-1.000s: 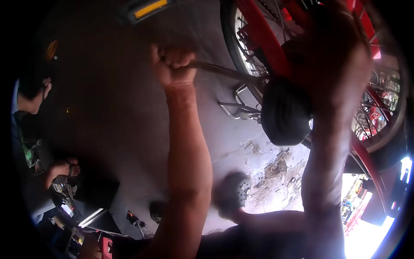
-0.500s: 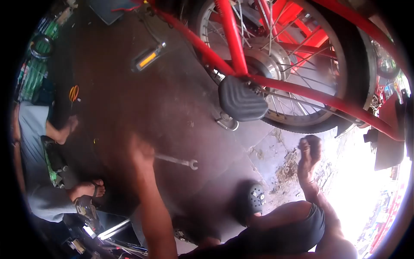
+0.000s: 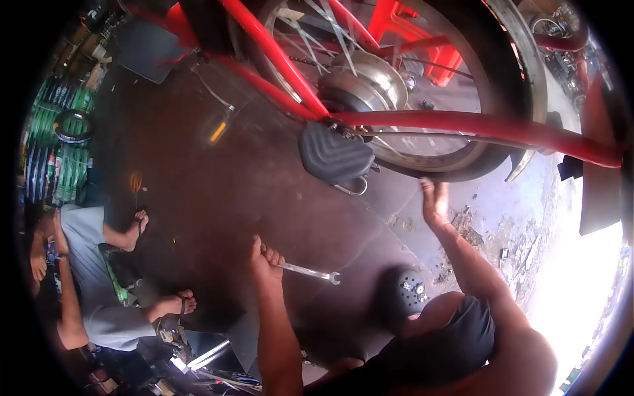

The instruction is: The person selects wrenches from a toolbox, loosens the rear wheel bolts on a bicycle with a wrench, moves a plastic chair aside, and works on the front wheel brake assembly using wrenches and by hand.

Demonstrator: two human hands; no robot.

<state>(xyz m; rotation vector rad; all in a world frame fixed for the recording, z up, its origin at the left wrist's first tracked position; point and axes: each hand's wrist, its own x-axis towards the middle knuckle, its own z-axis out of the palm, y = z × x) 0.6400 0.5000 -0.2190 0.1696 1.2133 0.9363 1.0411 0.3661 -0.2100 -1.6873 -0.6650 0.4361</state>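
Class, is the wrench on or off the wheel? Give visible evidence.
Off. The left hand holds the wrench by one end; its open end is free, with floor showing between it and the wheel.

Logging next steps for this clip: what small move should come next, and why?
Probably turn the tyre slightly with the right hand, which is at its near edge, while the left hand holds the wrench away from it.

From my remote station, I record a dark floor (image 3: 198, 198) with one soiled patch (image 3: 470, 228). An orange coil (image 3: 135, 183) lies directly on it.
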